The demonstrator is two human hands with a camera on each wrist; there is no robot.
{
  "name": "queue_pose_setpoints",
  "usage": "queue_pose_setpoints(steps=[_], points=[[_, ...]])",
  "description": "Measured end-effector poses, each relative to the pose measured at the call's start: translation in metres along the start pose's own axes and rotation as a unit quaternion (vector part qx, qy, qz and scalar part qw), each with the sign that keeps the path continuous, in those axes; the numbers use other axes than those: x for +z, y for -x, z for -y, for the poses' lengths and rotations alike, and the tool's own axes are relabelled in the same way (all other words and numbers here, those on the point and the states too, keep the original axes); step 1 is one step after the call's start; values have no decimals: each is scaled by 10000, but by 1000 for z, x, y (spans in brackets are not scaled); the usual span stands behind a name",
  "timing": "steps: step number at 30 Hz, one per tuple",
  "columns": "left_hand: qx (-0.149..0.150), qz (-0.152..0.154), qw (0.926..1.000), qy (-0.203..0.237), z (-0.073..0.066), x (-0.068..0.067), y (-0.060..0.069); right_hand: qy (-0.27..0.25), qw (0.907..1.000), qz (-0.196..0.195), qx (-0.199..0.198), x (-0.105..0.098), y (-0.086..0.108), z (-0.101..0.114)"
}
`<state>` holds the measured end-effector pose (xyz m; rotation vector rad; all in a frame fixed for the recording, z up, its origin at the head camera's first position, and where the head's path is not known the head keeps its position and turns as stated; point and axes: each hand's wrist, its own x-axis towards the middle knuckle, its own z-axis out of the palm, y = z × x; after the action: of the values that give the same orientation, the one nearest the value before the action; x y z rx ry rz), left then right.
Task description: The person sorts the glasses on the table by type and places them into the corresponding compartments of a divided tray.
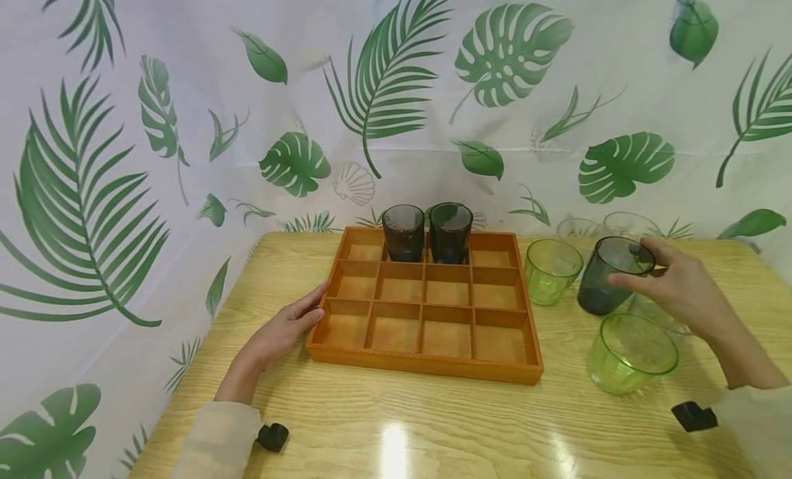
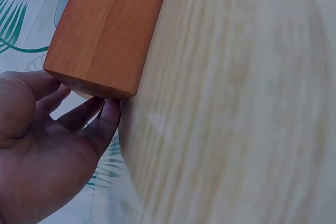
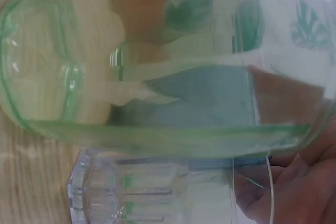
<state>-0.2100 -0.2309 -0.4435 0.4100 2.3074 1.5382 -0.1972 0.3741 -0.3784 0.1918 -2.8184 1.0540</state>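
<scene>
A wooden compartment box (image 1: pixel 427 366) lies on the table. My left hand (image 1: pixel 278 335) touches its left side; in the left wrist view, the thumb and fingers (image 2: pixel 102 129) meet the box's wall (image 2: pixel 100 35). Two dark grey glasses (image 1: pixel 403 238) stand in the middle compartments of the back row. Right of the box, my right hand (image 1: pixel 689 286) grips a third dark glass (image 1: pixel 600 286) near its rim, tilted among the other glasses. Whether its base touches the table I cannot tell. A green glass partly covers the right wrist view.
One green glass (image 1: pixel 551 280) stands against the box's right side, another green glass (image 1: pixel 625 362) nearer the front. Several clear glasses (image 1: pixel 662 314) stand around and behind the dark one. A leaf-printed sheet (image 1: pixel 402 149) hangs behind the wooden table (image 1: pixel 346 417).
</scene>
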Motion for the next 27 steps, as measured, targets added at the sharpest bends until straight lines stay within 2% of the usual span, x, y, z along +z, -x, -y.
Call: queue_pose_setpoints(steps=[9,16,22,27], points=[[-16,-27,10000,-8,-2,0,1,89,9995,-290,29,4,1,0],[89,-3,10000,15,-1,1,-1,-38,9980,-526,338,7,6,4],[68,-33,10000,-14,-1,1,0,-348,9967,-619,398,3,10,14],[54,-30,10000,-23,-1,1,1,-303,9957,-696,531,-3,14,27]])
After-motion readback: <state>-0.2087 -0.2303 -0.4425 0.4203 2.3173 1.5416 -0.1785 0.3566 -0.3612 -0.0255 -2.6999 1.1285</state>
